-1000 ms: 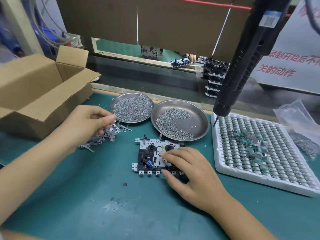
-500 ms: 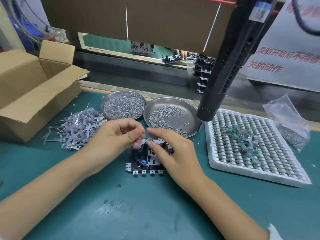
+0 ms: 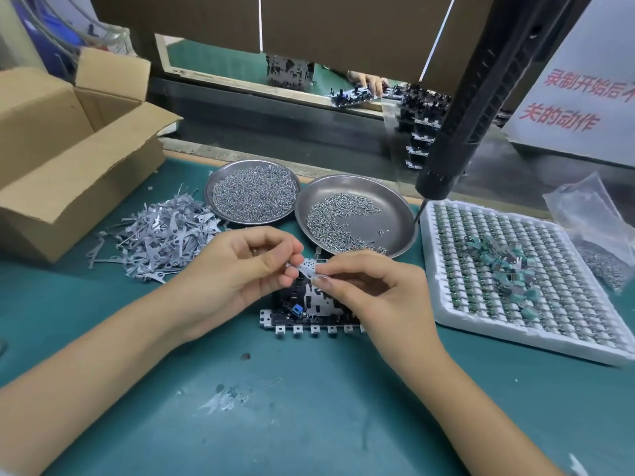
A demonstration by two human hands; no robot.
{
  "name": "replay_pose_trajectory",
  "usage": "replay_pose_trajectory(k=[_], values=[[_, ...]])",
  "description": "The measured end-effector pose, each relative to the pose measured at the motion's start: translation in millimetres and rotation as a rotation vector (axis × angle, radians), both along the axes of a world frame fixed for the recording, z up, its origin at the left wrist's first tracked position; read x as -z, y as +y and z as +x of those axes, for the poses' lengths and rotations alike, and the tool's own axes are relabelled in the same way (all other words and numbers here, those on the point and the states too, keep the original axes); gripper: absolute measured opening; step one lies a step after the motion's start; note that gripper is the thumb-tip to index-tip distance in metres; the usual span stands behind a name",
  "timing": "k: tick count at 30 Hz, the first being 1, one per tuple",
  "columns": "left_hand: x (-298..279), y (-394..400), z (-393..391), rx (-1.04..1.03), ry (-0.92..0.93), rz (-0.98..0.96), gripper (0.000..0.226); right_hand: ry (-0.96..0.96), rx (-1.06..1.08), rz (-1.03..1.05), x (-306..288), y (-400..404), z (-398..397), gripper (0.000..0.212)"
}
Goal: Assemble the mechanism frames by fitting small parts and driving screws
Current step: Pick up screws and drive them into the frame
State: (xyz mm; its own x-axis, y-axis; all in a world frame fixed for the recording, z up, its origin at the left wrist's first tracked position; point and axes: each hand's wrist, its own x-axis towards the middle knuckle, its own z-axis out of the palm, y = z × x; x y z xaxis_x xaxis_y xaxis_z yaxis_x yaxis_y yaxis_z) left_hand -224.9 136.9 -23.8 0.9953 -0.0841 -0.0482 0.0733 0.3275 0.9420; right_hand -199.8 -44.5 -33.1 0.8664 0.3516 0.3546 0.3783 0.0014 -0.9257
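Observation:
A black and silver mechanism frame point(image 3: 302, 312) with a small blue part lies on the green mat in front of me. Just above it, my left hand point(image 3: 240, 273) and my right hand point(image 3: 374, 290) both pinch one small flat metal lever point(image 3: 307, 268) between thumb and fingertips. My right hand covers the frame's right side. A pile of the same grey metal levers point(image 3: 161, 235) lies to the left. Two steel dishes hold screws: a full one point(image 3: 252, 194) and a half-full one point(image 3: 357, 218).
A black electric screwdriver point(image 3: 460, 108) hangs above the right dish. A white foam tray point(image 3: 529, 331) of small green parts sits at right, with a plastic bag point(image 3: 594, 228) of parts beyond it. An open cardboard box point(image 3: 62, 156) stands at left.
My left hand came from the lever pile to the frame carrying a lever. My right hand lifted off the frame and took hold of the lever's other end.

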Motion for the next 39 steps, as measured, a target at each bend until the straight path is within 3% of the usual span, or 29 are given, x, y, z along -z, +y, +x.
replay_pose_trajectory(k=[6,11,14,17,22,26,29,31,35,39], values=[[-8,14,1,-0.031,-0.064,0.006,0.014,0.160,0.033,0.115,-6,0,-2,0.016],[-16,37,2,-0.016,-0.166,0.106,0.037,0.157,0.098,0.093,-7,-1,-2,0.022],[-14,35,1,0.082,-0.169,0.107,0.033,0.120,0.127,0.024,-3,1,-6,0.022],[-17,34,0,-0.003,-0.184,0.119,0.009,0.033,0.198,-0.070,-2,1,-8,0.024],[-11,52,9,-0.310,-0.249,0.815,0.013,-0.041,0.280,-0.084,-4,-5,-3,0.022],[-1,57,14,-0.493,-0.213,1.152,0.012,0.002,0.253,-0.031,-6,-8,-1,0.017],[-3,42,10,-0.614,-0.291,1.008,0.013,0.000,0.225,-0.026,-8,-9,-1,0.021],[-5,19,1,-0.507,-0.375,0.827,0.013,0.011,0.168,0.000,-9,-9,-1,0.028],[3,-25,-15,-0.191,-0.425,0.670,0.017,0.106,0.024,0.123,-10,-10,-1,0.044],[9,-32,-10,-0.205,-0.458,0.589,0.023,0.241,0.013,0.200,-10,-15,3,0.032]])
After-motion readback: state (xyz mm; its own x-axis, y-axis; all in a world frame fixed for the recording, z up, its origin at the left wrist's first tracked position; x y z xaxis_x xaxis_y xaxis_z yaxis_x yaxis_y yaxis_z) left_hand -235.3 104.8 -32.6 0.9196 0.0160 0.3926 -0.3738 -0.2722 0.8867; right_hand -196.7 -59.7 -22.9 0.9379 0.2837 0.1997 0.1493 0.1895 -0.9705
